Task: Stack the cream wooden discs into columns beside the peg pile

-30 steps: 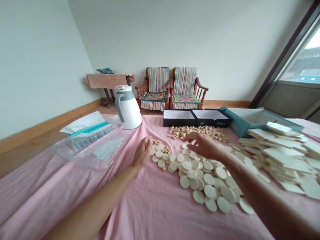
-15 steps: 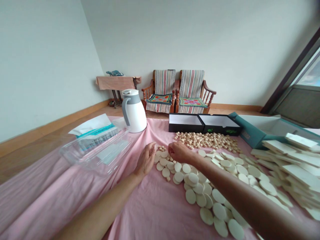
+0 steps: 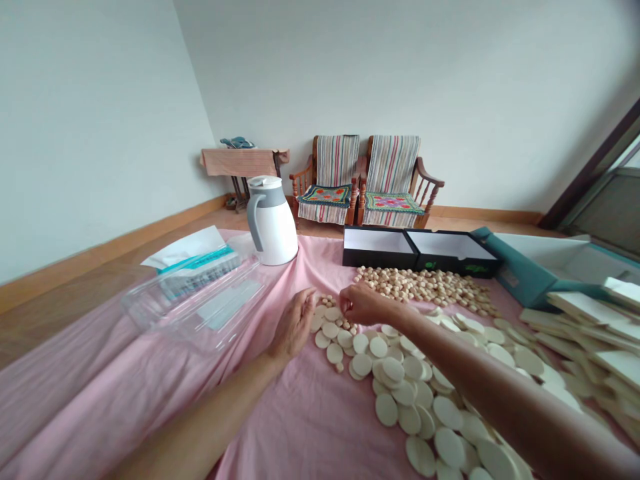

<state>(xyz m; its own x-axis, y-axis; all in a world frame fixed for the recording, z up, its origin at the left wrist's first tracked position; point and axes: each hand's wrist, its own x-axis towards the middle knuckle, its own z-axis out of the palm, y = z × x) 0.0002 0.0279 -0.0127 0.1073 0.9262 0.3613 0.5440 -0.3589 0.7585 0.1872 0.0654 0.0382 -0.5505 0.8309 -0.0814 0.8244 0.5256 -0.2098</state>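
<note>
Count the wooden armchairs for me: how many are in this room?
2. The armchair on the left and the armchair on the right stand side by side against the far wall. Any others would be out of view.

Soft daylight from the window (image 3: pixel 631 152) at two o'clock lights the room evenly, the discs (image 3: pixel 387 409) cast only faint shadows, the plastic tray (image 3: pixel 193 300) at nine o'clock looks slightly blurred, and wide-angle distortion bends the frame's edges.

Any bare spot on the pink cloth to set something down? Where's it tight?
Bare pink cloth runs below the left hand, bordered on the right by the discs. A smaller patch lies between the jug and the beads. Tightest at right, where the discs run into the slabs.
</note>
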